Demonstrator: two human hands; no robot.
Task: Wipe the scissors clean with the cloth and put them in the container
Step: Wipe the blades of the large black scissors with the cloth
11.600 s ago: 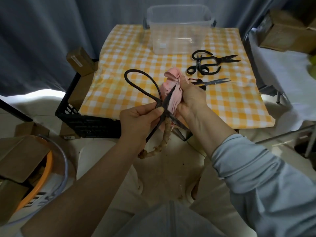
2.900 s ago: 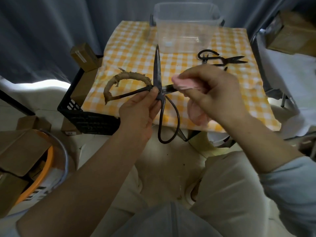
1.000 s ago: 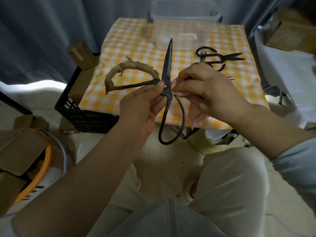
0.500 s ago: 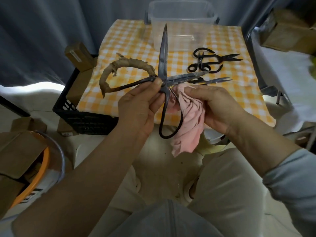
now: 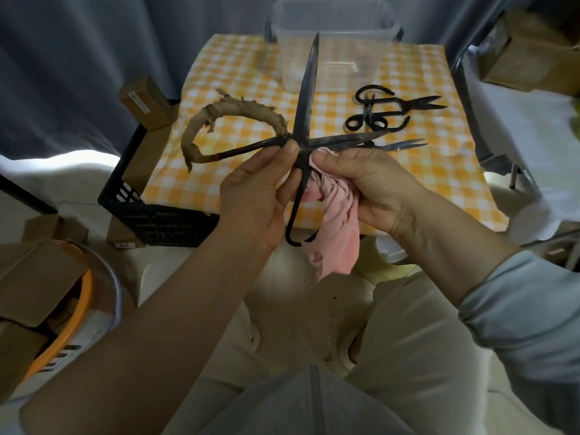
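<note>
Large black iron scissors (image 5: 306,98) are spread wide open in front of me, one blade pointing up, the other to the right. One handle loop is wrapped in brown cloth strip. My left hand (image 5: 260,186) pinches them at the pivot, thumb on top. My right hand (image 5: 373,183) grips a pink cloth (image 5: 335,233) bunched against the pivot from the right; its end hangs down. A clear plastic container (image 5: 332,54) stands at the table's far edge.
A yellow checked tablecloth (image 5: 439,171) covers the table. More black scissors (image 5: 392,109) lie on it to the right, with thin blades (image 5: 405,144) nearer me. A black crate (image 5: 157,211) with boxes sits left of the table. An orange-rimmed tub (image 5: 78,296) stands at my left.
Over the last second my right hand drew back from the right blade to the pivot, bunching the pink cloth there. The scissors stay spread open in my left hand.
</note>
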